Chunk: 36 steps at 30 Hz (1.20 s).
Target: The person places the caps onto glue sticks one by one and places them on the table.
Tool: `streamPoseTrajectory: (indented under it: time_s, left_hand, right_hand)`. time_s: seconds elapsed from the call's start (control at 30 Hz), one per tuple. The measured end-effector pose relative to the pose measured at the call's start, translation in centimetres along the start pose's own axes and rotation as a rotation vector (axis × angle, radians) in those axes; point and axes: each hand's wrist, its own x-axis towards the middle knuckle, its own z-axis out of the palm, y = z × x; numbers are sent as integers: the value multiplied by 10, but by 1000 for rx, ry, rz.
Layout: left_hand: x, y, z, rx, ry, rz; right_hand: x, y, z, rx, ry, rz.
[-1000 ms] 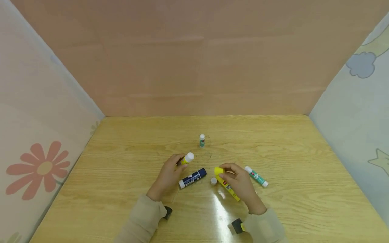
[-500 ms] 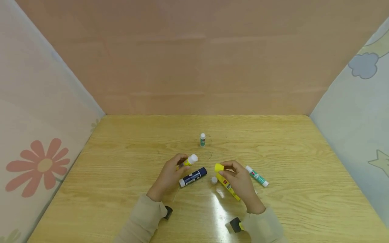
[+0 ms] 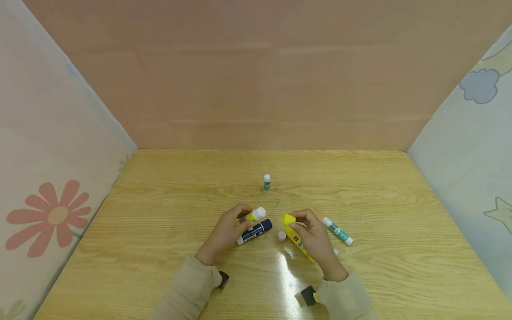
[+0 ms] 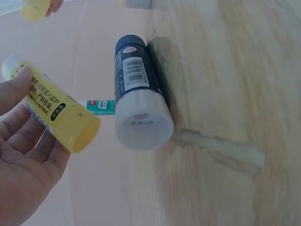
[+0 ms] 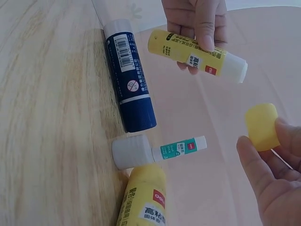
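Note:
My left hand grips a yellow glue stick by its body. Its white end points right, toward my other hand. Below it, a navy glue stick lies on the table, partly covered by the left fingers in the head view. My right hand pinches a yellow cap between thumb and fingers. Beneath the right hand lies a second yellow glue stick, partly hidden by it. Beside that stick is a small white cap. The two held pieces are apart from each other.
A small green-and-white glue stick stands upright farther back. Another green glue stick lies to the right. A small white piece peeks out beside the right wrist. The wooden table has walls at its back and sides.
My left hand has moved a little to the right with the yellow glue stick, now overlapping the navy one. My right hand has stayed nearly in place, cap slightly higher.

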Motion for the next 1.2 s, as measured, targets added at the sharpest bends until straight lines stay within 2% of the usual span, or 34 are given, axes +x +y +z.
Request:
streamPoseTrajectory:
  time_s: [0.13, 0.4, 0.67, 0.77, 0.97, 1.2]
  left_hand:
    - [-2, 3, 2, 2, -4, 20]
    - [-3, 5, 4, -31, -50, 16]
    - [-3, 4, 5, -6, -72, 68]
    - [-2, 5, 5, 2, -78, 83]
    - [-2, 7, 6, -4, -96, 71]
    - [-2, 8, 9, 3, -129, 68]
  right_hand:
    - [0, 0, 1, -13, -3, 4]
    - [2, -2, 4, -13, 5, 61]
    - [2, 0, 7, -26, -22, 18]
    - [2, 0, 7, -22, -25, 26]
    - [2, -2, 7, 4, -29, 63]
    - [2, 3, 8, 7, -45, 24]
